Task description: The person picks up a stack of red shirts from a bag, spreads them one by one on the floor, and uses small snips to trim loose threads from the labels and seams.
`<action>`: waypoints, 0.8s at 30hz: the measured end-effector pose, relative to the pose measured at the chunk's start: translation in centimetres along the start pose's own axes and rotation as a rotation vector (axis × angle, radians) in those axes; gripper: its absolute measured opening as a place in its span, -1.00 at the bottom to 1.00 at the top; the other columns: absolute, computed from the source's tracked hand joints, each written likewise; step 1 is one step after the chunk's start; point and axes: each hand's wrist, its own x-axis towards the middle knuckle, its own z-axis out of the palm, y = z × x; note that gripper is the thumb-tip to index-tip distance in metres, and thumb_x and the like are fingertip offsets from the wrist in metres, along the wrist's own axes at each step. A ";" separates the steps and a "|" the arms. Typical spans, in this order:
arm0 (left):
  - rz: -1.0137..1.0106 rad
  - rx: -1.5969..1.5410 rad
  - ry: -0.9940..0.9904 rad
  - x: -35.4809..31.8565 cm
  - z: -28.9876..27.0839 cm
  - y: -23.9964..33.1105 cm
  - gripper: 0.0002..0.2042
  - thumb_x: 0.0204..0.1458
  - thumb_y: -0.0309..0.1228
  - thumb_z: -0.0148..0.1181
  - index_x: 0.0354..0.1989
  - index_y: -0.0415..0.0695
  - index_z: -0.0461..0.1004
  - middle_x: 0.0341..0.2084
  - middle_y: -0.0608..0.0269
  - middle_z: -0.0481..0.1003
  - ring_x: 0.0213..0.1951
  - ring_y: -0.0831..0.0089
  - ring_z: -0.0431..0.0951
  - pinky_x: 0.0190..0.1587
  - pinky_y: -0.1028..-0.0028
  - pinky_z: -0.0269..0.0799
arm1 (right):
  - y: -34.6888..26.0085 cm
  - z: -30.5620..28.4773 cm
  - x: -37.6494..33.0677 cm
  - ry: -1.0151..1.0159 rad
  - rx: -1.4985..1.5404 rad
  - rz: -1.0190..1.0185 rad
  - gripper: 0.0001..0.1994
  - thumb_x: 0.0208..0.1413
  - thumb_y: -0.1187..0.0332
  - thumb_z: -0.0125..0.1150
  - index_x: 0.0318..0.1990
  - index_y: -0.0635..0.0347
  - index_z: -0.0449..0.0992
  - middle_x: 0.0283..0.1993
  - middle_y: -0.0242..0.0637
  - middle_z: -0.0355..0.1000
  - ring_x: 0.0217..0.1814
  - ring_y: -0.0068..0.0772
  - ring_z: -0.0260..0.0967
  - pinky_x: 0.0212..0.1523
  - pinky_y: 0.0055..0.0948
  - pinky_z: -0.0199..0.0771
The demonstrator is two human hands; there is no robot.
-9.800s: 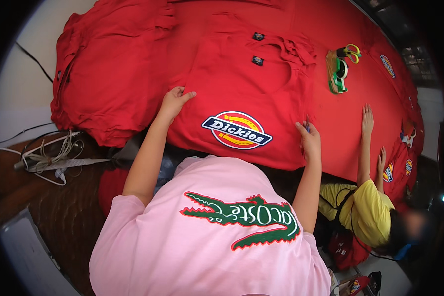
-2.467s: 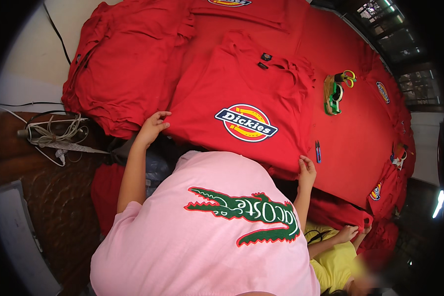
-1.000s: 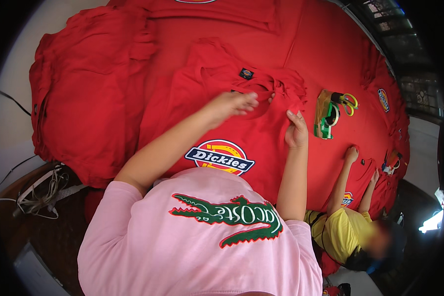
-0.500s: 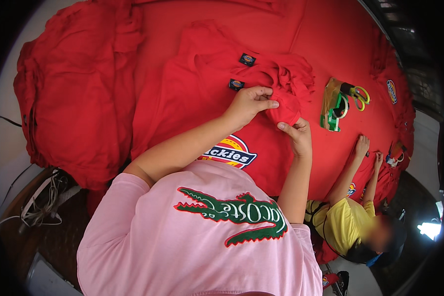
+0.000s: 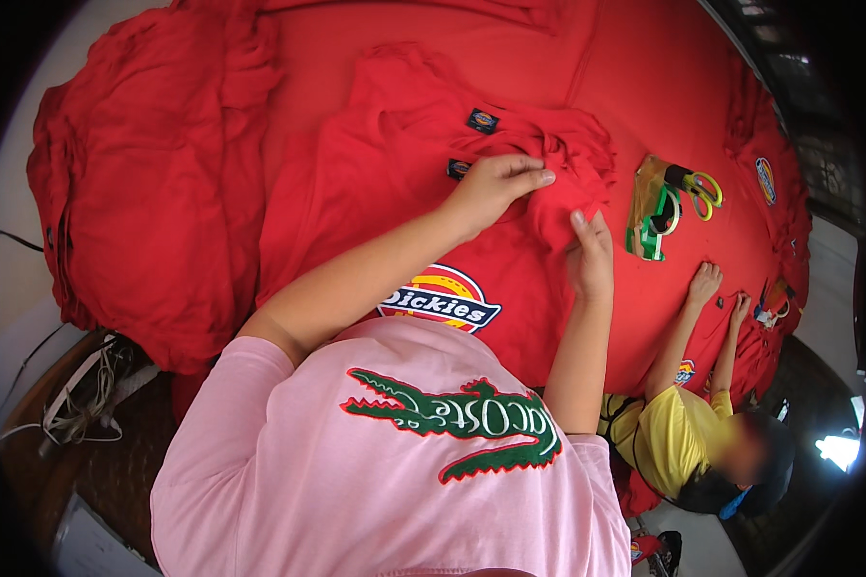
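A red T-shirt (image 5: 346,216) lies spread in front of me, with a printed logo near my chest and dark neck labels farther up. A bunched part of the shirt is raised between my hands. My left hand (image 5: 494,195) pinches its upper left edge between thumb and fingers. At the lower right of the same fold, my right hand (image 5: 593,258) grips the cloth with the thumb on top; the other fingertips are partly hidden by the fabric.
A big pile of red garments (image 5: 154,183) sits at the left. To the right are yellow-handled scissors (image 5: 707,195) and a green tape dispenser (image 5: 647,231). A co-worker in a yellow shirt (image 5: 678,438) handles red cloth farther right. Cables (image 5: 82,389) lie at lower left.
Both hands have shifted a little up and to the right with the gripped cloth. The right hand has turned more upright, and the fold between them has changed shape.
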 end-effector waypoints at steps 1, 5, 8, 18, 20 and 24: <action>0.004 0.031 -0.006 1.1 -0.1 0.2 -0.64 0.20 -0.34 0.33 0.09 -0.29 0.54 -0.09 0.35 0.59 -0.04 0.62 0.54 0.09 0.53 0.43 | -0.4 0.2 1.0 0.024 -0.031 -0.026 -0.63 0.26 0.47 0.25 0.19 0.33 0.47 0.17 -0.21 0.53 0.19 -0.45 0.45 0.24 -0.42 0.41; -0.239 0.087 0.038 5.1 -1.2 0.2 -0.53 0.20 -0.38 0.31 0.23 -0.33 0.39 -0.06 0.22 0.58 -0.05 0.50 0.58 0.07 0.45 0.49 | 0.4 -3.2 5.3 0.213 -0.105 -0.018 -0.67 0.31 0.37 0.22 0.15 0.32 0.48 0.04 -0.25 0.55 0.11 -0.45 0.48 0.18 -0.42 0.45; -0.160 0.045 0.000 5.8 -2.7 1.0 -0.52 0.20 -0.39 0.29 0.23 -0.36 0.34 -0.06 0.11 0.58 -0.03 0.40 0.61 0.07 0.42 0.53 | 0.3 -4.5 5.4 0.336 -0.124 0.036 -0.65 0.32 0.30 0.22 0.17 0.29 0.45 -0.03 -0.27 0.55 0.01 -0.45 0.50 0.08 -0.43 0.50; 0.414 0.999 0.776 -10.2 -17.7 8.8 -0.51 0.05 -0.15 0.46 0.03 -0.27 0.56 -0.05 0.09 0.59 0.03 0.31 0.57 0.13 0.37 0.44 | 1.6 -9.3 -8.0 0.201 -0.386 0.114 -0.62 0.35 0.22 0.17 0.20 0.22 0.44 -0.13 -0.34 0.55 -0.13 -0.55 0.49 -0.09 -0.51 0.45; 0.288 0.833 0.769 -11.6 -20.5 7.4 -0.41 -0.04 -0.05 0.51 0.00 -0.30 0.56 -0.11 0.02 0.59 -0.02 0.28 0.58 0.07 0.36 0.48 | 2.7 -10.7 -9.6 0.169 -0.479 0.119 -0.69 0.33 0.27 0.20 0.12 0.24 0.50 -0.19 -0.38 0.55 -0.15 -0.62 0.46 -0.14 -0.58 0.40; 0.100 0.826 0.683 -10.9 -19.0 7.5 -0.45 -0.04 -0.04 0.51 -0.09 -0.30 0.58 -0.28 0.12 0.62 -0.23 0.42 0.60 -0.11 0.44 0.51 | 3.6 -9.6 -11.0 0.170 -0.600 0.106 -0.84 0.24 0.41 0.30 -0.09 0.25 0.57 -0.36 -0.53 0.49 -0.32 -0.75 0.34 -0.28 -0.73 0.25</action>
